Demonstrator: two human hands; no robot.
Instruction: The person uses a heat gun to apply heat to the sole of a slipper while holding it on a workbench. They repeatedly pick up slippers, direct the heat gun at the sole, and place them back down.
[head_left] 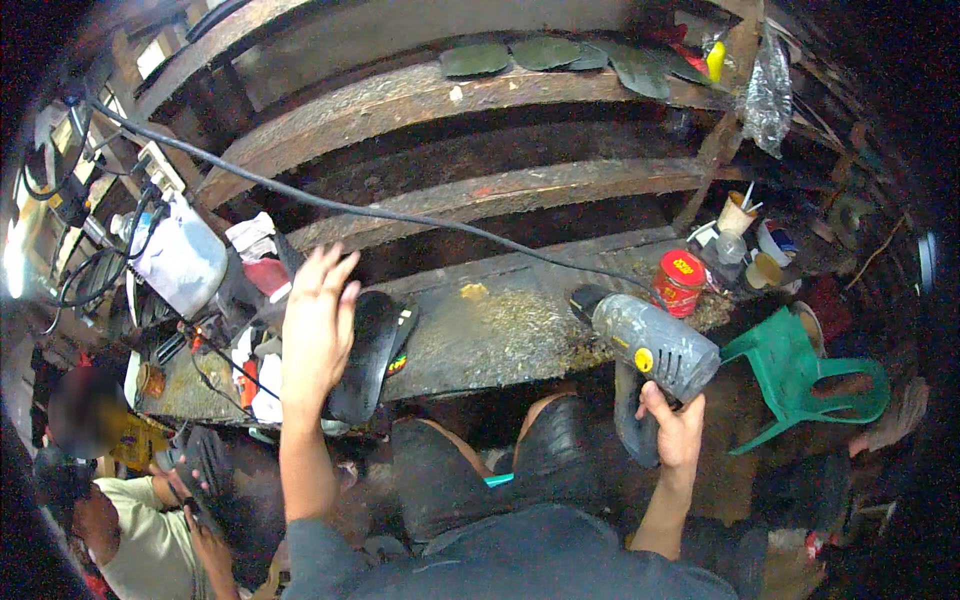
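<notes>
My right hand (672, 425) grips a grey heat gun (655, 345) with a yellow round part on its side. The dark nozzle of the heat gun points left over the workbench, and its looped handle hangs below the body. My left hand (322, 315) is raised with fingers stretched out, holding nothing. Just right of it lies a pair of black slippers (358, 365), overlapping on the bench; one has a strip of red, yellow and green. Part of the slippers is hidden behind my left hand and wrist.
A black cord (400, 217) stretches across the worn workbench (470, 340). A red can (680, 283) and several cups stand at right, near a green plastic chair (800, 375). A white jug (180, 255) is at left. Another person (150, 530) sits lower left. Dark cut pieces (545, 53) lie on the shelf.
</notes>
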